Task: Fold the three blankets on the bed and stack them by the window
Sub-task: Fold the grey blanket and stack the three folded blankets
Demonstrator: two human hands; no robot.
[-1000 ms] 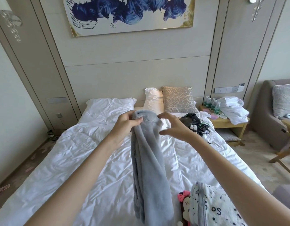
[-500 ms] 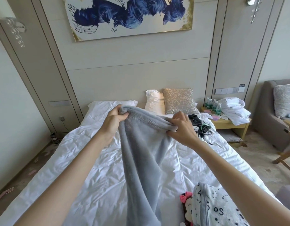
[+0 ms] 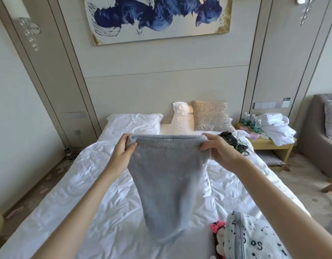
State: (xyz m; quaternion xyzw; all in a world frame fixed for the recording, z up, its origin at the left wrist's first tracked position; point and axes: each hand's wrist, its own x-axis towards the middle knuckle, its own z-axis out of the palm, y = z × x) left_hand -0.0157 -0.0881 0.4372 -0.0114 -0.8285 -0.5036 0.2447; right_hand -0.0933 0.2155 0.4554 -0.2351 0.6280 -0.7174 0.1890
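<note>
A grey fleece blanket point(image 3: 165, 187) hangs in the air over the bed point(image 3: 86, 184), stretched flat along its top edge and tapering down to a point. My left hand point(image 3: 124, 152) pinches its top left corner. My right hand point(image 3: 217, 152) grips the top right corner. At the lower right a white blanket with dark dots and letters point(image 3: 253, 238) lies on the bed, partly under my right forearm. Beside it lies a blanket or soft item with a cartoon mouse and a pink bow point(image 3: 217, 234), mostly hidden.
White pillows point(image 3: 135, 124) and a beige cushion point(image 3: 211, 115) lean at the headboard. A black device with cables point(image 3: 230, 139) lies on the bed's right side. A nightstand point(image 3: 271, 143) holds bottles and white towels. A grey sofa point(image 3: 322, 131) stands far right.
My hands have moved apart and spread the grey blanket's top edge wide. One second ago they held it bunched together in a narrow hanging strip.
</note>
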